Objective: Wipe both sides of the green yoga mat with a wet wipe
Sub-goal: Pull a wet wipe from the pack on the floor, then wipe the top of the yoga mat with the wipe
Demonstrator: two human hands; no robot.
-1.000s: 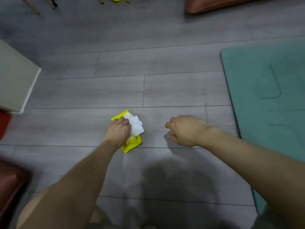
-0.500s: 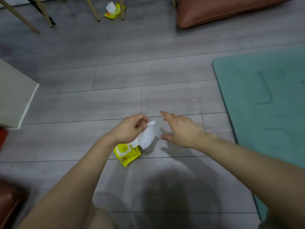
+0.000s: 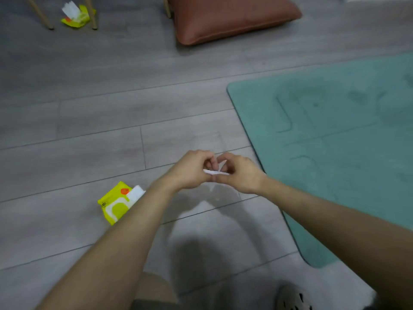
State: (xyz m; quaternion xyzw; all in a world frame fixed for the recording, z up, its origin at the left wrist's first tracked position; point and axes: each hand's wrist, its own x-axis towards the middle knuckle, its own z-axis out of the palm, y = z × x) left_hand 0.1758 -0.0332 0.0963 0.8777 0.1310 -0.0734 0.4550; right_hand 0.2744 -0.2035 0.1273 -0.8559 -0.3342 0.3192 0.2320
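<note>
Between left hand and right hand: thin white wet wipe, limp, cloth-like. Beneath both hands, floor of grey wood-grain planks, smooth, faintly sheened. Right of the right hand, green yoga mat, matt, foam-like, with embossed lines. Left of the left hand, wipe pack in glossy yellow plastic film. Far beyond the hands, cushion in smooth, leather-like reddish-brown cover.
</note>
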